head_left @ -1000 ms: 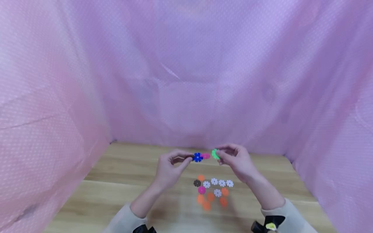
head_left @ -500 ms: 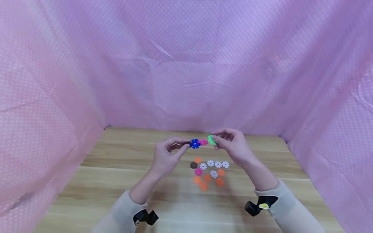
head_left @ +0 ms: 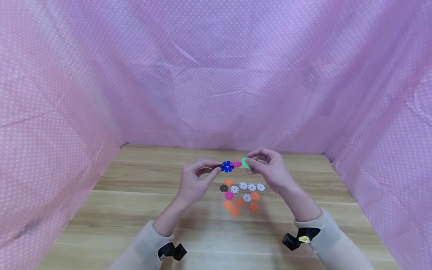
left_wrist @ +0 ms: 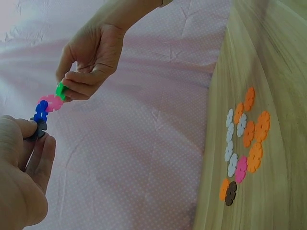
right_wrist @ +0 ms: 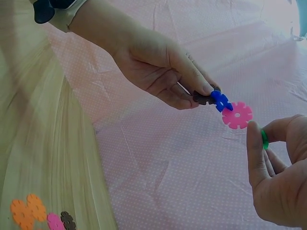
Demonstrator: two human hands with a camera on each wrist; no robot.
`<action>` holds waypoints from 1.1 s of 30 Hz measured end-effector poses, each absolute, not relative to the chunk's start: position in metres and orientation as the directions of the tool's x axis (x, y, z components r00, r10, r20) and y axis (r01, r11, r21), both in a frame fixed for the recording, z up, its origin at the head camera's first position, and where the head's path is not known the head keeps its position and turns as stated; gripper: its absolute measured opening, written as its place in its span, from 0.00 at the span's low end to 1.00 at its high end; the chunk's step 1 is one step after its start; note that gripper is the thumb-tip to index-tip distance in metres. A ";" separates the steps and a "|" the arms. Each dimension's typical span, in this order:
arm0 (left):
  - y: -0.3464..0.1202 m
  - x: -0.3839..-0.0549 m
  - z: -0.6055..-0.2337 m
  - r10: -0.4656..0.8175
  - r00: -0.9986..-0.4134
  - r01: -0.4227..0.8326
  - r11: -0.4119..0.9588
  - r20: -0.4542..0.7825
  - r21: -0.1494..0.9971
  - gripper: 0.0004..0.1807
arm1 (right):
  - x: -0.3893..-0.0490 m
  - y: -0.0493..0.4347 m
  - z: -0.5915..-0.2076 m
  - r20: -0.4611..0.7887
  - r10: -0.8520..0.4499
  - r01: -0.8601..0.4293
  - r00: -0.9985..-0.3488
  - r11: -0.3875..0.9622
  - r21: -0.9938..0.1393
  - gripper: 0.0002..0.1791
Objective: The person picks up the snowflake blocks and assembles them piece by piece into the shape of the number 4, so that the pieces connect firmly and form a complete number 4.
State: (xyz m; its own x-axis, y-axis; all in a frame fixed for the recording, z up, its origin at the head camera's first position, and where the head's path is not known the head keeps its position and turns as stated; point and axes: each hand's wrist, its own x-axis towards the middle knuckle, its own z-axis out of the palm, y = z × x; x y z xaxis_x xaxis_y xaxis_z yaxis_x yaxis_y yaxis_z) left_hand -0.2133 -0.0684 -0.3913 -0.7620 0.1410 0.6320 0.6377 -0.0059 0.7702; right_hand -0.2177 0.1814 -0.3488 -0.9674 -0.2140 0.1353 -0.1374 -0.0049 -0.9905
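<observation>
Above the table my left hand (head_left: pixel 195 180) pinches a dark brown notched disc (right_wrist: pixel 204 98) between thumb and fingers. Slotted onto that disc is a blue snowflake disc (head_left: pixel 227 166), and a pink disc (right_wrist: pixel 237 115) is joined to the blue one, so the three form a short chain. My right hand (head_left: pixel 270 168) pinches a green disc (left_wrist: pixel 60 91) by its edge. In the left wrist view the green disc meets the free end of the pink one. Part of the green disc is hidden behind the right thumb and fingers.
Loose notched discs lie on the wooden table (head_left: pixel 135 210) below the hands: several white discs (head_left: pixel 252 187), several orange discs (head_left: pixel 235 211), one pink disc (head_left: pixel 229 195) and one brown disc (head_left: pixel 224 188). A pink dotted sheet (head_left: pixel 216 101) walls the back and sides.
The head view has tilted down, so everything sits higher in it. The green disc has come closer to the pink end of the chain. Both hands keep their hold.
</observation>
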 end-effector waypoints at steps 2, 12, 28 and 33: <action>-0.068 -0.212 -0.392 0.142 -0.762 0.638 -0.007 0.632 0.770 0.07 | -0.217 0.181 -0.350 0.128 -0.216 -0.133 -0.968 0.007 -0.991 0.06; -0.066 -0.212 -0.392 0.154 -0.755 0.647 0.019 0.637 0.762 0.06 | -0.212 0.182 -0.352 0.145 -0.207 -0.141 -0.968 -0.033 -0.989 0.08; -0.067 -0.209 -0.401 0.147 -0.774 0.628 0.057 0.615 0.776 0.06 | -0.211 0.180 -0.357 0.149 -0.204 -0.149 -0.967 -0.015 -0.989 0.06; -0.066 -0.209 -0.400 0.140 -0.759 0.648 0.066 0.636 0.759 0.08 | -0.210 0.179 -0.353 0.164 -0.201 -0.167 -0.966 0.002 -0.986 0.06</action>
